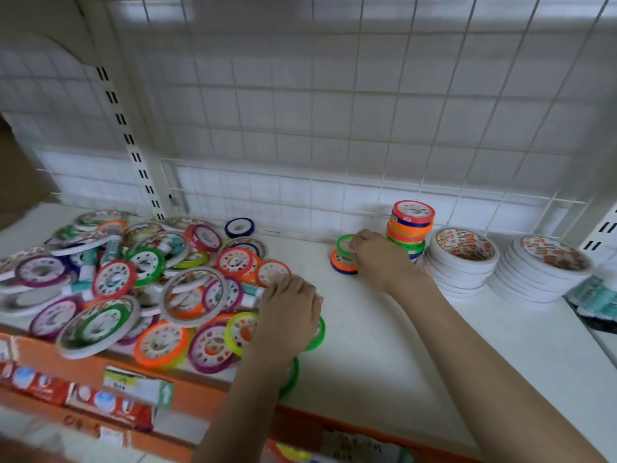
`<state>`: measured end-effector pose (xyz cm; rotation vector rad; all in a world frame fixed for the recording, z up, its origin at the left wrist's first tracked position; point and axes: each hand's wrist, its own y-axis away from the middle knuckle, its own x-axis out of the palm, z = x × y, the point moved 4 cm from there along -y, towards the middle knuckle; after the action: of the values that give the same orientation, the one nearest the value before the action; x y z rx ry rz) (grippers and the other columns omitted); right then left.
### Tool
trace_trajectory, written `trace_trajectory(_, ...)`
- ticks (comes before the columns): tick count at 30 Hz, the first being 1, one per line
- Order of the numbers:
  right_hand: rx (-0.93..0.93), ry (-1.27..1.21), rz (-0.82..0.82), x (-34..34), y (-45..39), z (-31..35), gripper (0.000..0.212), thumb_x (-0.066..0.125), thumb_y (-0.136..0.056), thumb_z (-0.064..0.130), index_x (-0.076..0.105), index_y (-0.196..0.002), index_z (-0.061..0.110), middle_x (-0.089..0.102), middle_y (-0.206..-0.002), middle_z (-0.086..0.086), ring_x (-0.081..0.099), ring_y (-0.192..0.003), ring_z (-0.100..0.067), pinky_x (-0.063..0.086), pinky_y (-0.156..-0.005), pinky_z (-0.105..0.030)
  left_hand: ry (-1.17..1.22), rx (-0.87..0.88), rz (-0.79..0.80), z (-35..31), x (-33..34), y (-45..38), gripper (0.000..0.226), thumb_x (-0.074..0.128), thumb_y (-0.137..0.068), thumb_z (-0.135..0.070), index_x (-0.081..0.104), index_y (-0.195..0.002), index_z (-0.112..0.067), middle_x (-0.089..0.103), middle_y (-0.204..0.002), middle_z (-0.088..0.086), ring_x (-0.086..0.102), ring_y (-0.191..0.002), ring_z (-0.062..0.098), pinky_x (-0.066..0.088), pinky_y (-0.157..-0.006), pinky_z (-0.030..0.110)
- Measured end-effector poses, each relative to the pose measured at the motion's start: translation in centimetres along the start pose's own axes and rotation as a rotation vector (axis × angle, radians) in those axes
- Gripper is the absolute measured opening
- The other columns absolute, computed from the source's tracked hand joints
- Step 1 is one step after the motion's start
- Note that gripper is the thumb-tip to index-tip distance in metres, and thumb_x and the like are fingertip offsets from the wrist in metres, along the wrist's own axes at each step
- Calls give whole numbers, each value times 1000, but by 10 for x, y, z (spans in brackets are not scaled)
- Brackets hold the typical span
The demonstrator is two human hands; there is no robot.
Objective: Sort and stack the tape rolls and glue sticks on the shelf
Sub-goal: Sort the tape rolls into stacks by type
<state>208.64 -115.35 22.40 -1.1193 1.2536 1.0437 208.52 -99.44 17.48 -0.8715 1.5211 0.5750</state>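
A jumbled pile of coloured tape rolls (140, 282) covers the left of the white shelf (384, 345), with teal-and-white glue sticks (112, 250) mixed in. My left hand (288, 312) lies on the pile's right edge, fingers curled over a green roll (319, 335). My right hand (377, 253) holds a small green roll (344, 245) tilted above a short orange and blue stack (340, 262). Just right of it rises a tall stack of small coloured rolls (412, 225).
Two stacks of large white tape rolls (462, 259) (547, 269) stand at the right. Teal packets (596, 292) lie at the far right edge. A lone blue roll (239, 227) sits by the wire grid back. Orange shelf front (187, 389) carries price labels.
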Motion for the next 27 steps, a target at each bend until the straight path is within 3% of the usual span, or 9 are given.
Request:
trace_trajectory(13, -2, -8, 83, 21, -5, 6, 37, 42, -94, 10, 46, -130, 3, 45, -128, -11, 44, -120, -27, 47, -84, -38, -12, -1, 10, -1, -3, 3, 41, 22, -100, -35, 46, -128, -17, 44, -134, 2, 34, -128, 17, 23, -111, 34)
trace_trajectory(23, 2, -162, 0, 17, 13, 10, 46, 44, -94, 13, 36, -139, 5, 40, -141, -11, 39, -127, -27, 41, -95, -34, 9, 15, 45, 1, -6, 0, 40, 24, -100, -36, 47, -129, -18, 46, -133, 0, 38, -125, 16, 26, -110, 33)
trace_trajectory(27, -13, -241, -79, 14, 32, 12, 48, 44, -95, 17, 36, -141, 8, 40, -141, -10, 39, -127, -26, 42, -97, -34, 47, 42, 58, 2, -16, -5, 37, 29, -100, -35, 47, -128, -18, 47, -131, 1, 43, -121, 19, 35, -102, 34)
